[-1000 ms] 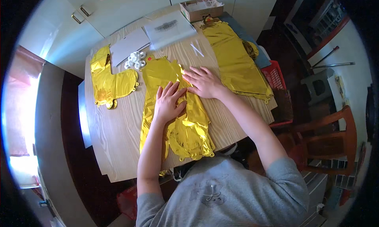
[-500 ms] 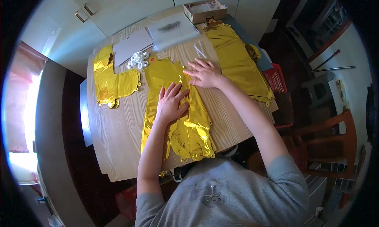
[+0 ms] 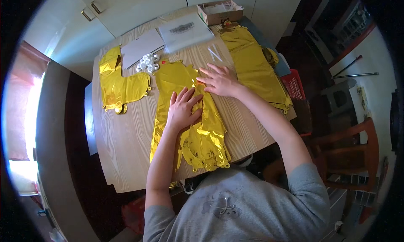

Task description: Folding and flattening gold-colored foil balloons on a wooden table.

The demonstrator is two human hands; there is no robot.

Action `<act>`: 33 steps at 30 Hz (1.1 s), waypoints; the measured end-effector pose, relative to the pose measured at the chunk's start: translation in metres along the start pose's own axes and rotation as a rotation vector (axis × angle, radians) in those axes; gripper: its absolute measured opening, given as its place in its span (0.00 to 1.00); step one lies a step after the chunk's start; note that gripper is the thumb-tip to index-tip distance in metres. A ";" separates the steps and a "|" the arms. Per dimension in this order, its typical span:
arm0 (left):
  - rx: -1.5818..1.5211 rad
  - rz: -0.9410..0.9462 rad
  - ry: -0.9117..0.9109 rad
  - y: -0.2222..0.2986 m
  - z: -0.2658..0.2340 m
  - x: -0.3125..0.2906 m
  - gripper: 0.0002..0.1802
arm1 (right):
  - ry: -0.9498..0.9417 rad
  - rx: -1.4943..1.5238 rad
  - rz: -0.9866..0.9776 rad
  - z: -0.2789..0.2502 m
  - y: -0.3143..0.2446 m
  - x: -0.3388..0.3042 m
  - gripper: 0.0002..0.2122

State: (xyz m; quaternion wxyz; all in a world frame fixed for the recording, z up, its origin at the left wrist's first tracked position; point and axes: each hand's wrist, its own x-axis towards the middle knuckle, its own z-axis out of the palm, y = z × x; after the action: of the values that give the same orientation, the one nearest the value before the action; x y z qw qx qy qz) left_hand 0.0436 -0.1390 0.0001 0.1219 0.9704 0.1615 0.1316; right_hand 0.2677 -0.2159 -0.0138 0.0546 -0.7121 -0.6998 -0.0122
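Note:
A flat gold foil balloon [image 3: 171, 79] lies lengthwise on the table in front of me, its near end crumpled and shiny at the table edge. My left hand [image 3: 183, 110] rests on its middle, palm down with fingers spread. Farther up, my right hand [image 3: 220, 81] is at the balloon's right edge, fingers apart and touching the foil there. Neither hand grips anything. Left of it lies an angular gold foil balloon [image 3: 132, 89] with small tabs. A stack of flat gold foil balloons [image 3: 252, 65] lies at the right.
Several small white rolls [image 3: 147, 63] cluster just beyond the middle balloon. Behind them are a grey-white sheet [image 3: 141, 47] and a clear plastic bag [image 3: 185, 33]. Thin white strips [image 3: 215, 53] lie near a cardboard box [image 3: 219, 15]. A red basket [image 3: 293, 85] and wooden chair [image 3: 366, 153] stand right.
My right hand has shifted slightly right and toward me along the balloon's edge. My left hand stays on the foil in about the same place.

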 end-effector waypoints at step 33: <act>-0.015 -0.026 0.007 0.001 -0.001 0.000 0.27 | -0.355 0.137 -0.130 -0.062 -0.049 -0.096 0.42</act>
State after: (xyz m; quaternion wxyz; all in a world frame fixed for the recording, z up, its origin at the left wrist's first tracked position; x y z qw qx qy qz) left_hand 0.0440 -0.1401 0.0009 0.1305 0.9668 0.1734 0.1346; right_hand 0.2201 -0.3167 0.0418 -0.0222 -0.6512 -0.7420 0.1577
